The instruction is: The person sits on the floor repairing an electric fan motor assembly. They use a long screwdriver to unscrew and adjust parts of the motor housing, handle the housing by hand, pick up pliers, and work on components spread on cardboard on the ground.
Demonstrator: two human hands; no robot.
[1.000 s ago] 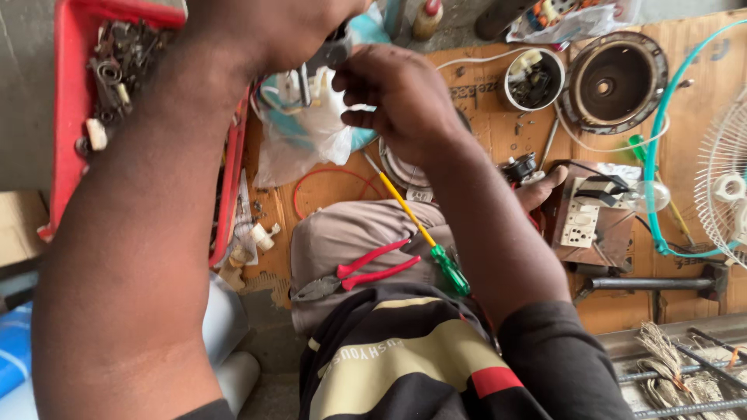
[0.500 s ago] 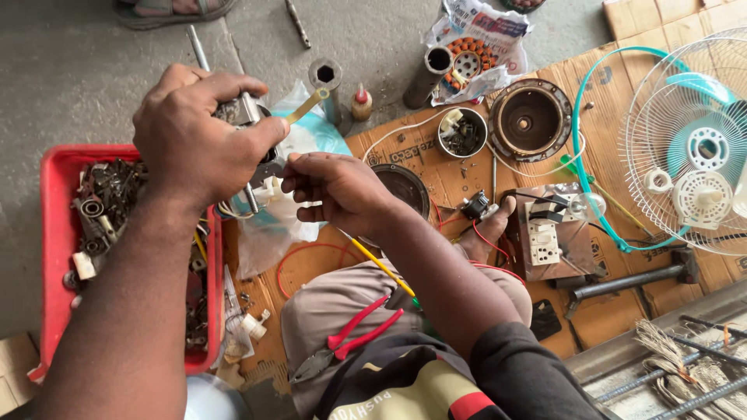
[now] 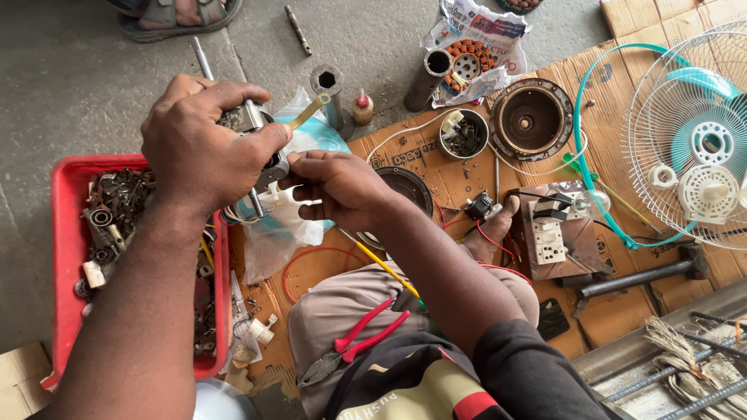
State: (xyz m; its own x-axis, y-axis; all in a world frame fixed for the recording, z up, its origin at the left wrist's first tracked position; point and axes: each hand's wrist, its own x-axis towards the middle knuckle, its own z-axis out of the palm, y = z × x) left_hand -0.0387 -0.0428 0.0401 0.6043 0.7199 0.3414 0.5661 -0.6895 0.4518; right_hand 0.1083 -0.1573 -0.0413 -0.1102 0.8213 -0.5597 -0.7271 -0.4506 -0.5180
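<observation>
A red tray [image 3: 68, 257] full of small metal parts is sitting at the far left on the concrete floor [image 3: 70, 85]. Just right of it, the left hand [image 3: 204, 148] is gripping a small motor assembly [image 3: 261, 148] with a threaded shaft, its fingers wrapping tightly around the top while the shaft is sticking out below the palm. The right hand [image 3: 338, 189] is meeting it from the right, fingertips pinching narrowly at the motor's lower side, over a crumpled plastic bag [image 3: 284, 225]. Both hands are hovering above the left edge of the cardboard sheet [image 3: 436, 167] that is carrying most of the parts. Red-handled pliers [image 3: 354, 342] are lying on the person's lap, and a yellow-shafted screwdriver [image 3: 381, 266] is resting just beside them. Further right, a small bowl [image 3: 464, 134] of bits and a round motor housing [image 3: 531, 119] are sitting near the cardboard's far edge, with a switch board [image 3: 552, 233] nearer the person. A fan guard [image 3: 692, 132] with a teal rim is lying at the right edge.
</observation>
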